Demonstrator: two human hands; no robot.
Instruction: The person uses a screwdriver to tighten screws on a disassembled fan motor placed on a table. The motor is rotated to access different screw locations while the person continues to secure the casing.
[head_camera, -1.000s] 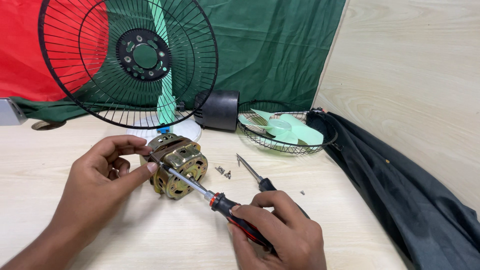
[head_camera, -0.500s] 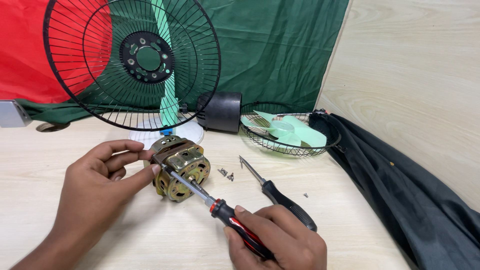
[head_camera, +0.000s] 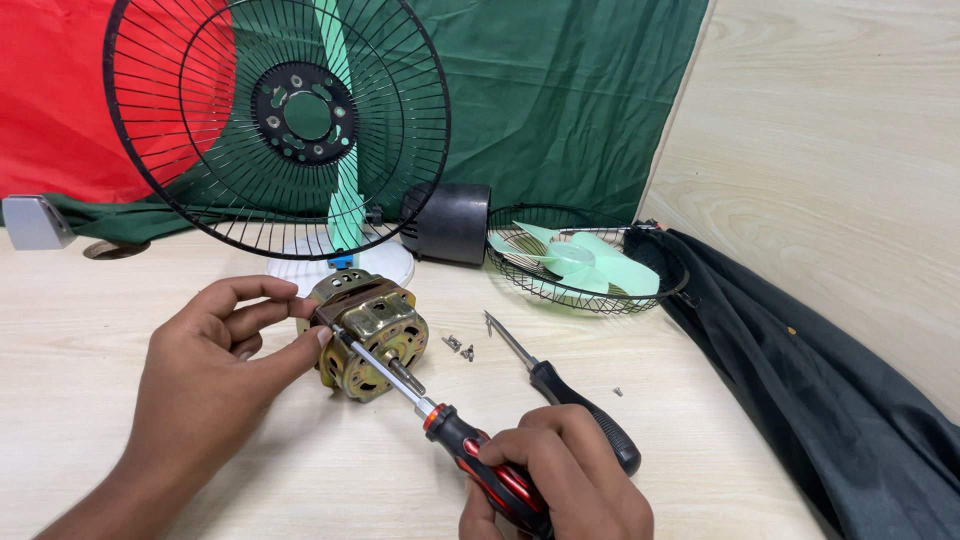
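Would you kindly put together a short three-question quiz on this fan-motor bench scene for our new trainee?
1. True or false: the right hand holds the red-and-black screwdriver with its tip at the fan motor.
2. Where does the green fan blade lie?
A. inside the wire guard half lying on the table
B. mounted on the upright guard
C. under the black cloth
3. Fill in: the left hand steadies the ____ with its fingertips.

Key:
1. true
2. A
3. fan motor; the black-handled screwdriver and loose screws lie untouched beside it.
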